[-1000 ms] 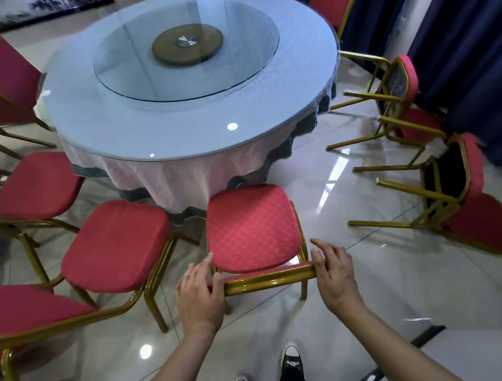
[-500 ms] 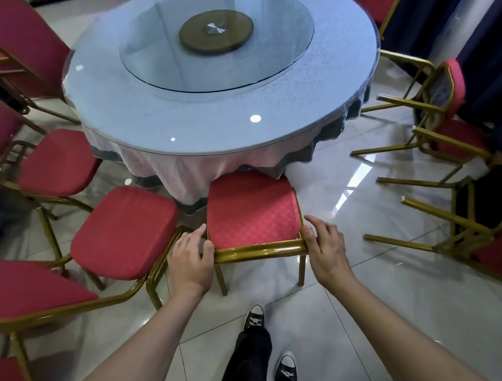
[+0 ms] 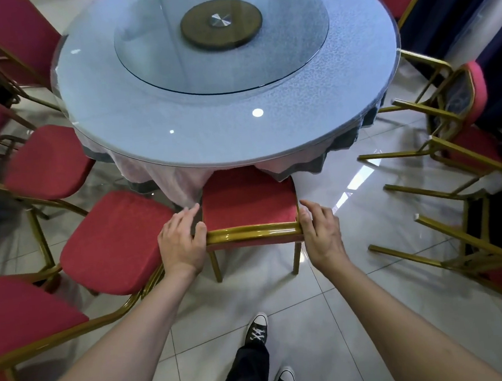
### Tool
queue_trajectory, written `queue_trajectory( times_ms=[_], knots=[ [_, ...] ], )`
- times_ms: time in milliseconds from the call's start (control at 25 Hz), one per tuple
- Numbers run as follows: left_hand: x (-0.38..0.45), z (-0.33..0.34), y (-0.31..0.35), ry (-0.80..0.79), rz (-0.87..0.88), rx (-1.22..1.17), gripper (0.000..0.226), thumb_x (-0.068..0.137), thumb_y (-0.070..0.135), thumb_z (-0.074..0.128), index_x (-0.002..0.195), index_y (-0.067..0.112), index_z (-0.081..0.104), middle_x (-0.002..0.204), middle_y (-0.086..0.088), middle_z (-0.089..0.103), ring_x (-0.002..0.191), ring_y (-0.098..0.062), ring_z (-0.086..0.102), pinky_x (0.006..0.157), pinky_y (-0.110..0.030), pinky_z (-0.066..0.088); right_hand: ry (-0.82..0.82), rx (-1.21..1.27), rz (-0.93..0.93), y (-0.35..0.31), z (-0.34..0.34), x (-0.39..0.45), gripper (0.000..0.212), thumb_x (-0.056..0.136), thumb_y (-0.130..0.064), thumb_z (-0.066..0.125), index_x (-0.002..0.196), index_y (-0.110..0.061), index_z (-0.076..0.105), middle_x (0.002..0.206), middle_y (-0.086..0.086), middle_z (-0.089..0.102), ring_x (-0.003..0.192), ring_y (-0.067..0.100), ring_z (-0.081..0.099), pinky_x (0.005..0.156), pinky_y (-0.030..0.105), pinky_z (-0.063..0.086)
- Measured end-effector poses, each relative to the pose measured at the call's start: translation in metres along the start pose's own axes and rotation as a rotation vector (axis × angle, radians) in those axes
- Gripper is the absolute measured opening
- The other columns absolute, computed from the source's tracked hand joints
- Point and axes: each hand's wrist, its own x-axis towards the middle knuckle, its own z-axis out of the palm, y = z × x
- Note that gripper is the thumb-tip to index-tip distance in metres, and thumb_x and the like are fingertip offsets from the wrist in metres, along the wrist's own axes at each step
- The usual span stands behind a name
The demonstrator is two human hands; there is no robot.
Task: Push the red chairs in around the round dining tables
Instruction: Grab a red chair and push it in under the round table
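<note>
Two hands on red-cushioned gold-frame chair (image 3: pixel 246 203): left hand (image 3: pixel 182 242) & right hand (image 3: pixel 321 232) each w/ grip clamped on backrest rail; seat front under round glass-covered tabletop (image 3: pixel 232 131).

No legible text, labels, brands, numbers or signs on anything in view.

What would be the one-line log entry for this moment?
left hand: on chair back | right hand: same | seat front under round table | tipped chairs right
</note>
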Motion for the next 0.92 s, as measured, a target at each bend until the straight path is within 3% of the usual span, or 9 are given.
queue_trajectory(
  times_ms=[280, 640, 920],
  knots=[
    [0.042, -0.015, -0.008, 0.011, -0.016, -0.03, 0.075, 0.084, 0.051, 0.021, 0.146, 0.022, 0.054, 0.152, -0.005, 0.051, 0.143, -0.024, 0.04, 0.118, -0.048, 0.03, 0.137, 0.039, -0.066, -0.025, 0.024, 0.02, 0.067, 0.097, -0.062, 0.018, 0.139, -0.026, 0.058, 0.13, 0.0, 0.057, 0.118, 0.02, 0.05, 0.108, 0.05, 0.038],
    [-0.004, -0.003, -0.011, 0.009, -0.053, -0.045, 0.069, 0.086, 0.04, 0.026, 0.148, 0.027, 0.05, 0.152, 0.002, 0.05, 0.147, -0.023, 0.036, 0.117, -0.05, 0.03, 0.165, 0.044, -0.101, -0.002, 0.026, -0.006, 0.057, 0.099, -0.05, 0.026, 0.131, -0.021, 0.065, 0.124, 0.0, 0.057, 0.11, 0.02, 0.052, 0.1, 0.053, 0.043],
    [-0.008, 0.004, -0.004, 0.046, -0.052, -0.049, 0.069, 0.086, 0.04, 0.023, 0.146, 0.024, 0.054, 0.151, -0.002, 0.051, 0.146, -0.025, 0.038, 0.116, -0.05, 0.032, 0.166, 0.044, -0.127, 0.007, 0.018, 0.002, 0.055, 0.1, -0.048, 0.028, 0.13, -0.021, 0.065, 0.12, -0.005, 0.057, 0.11, 0.017, 0.052, 0.098, 0.052, 0.045]
  ],
)
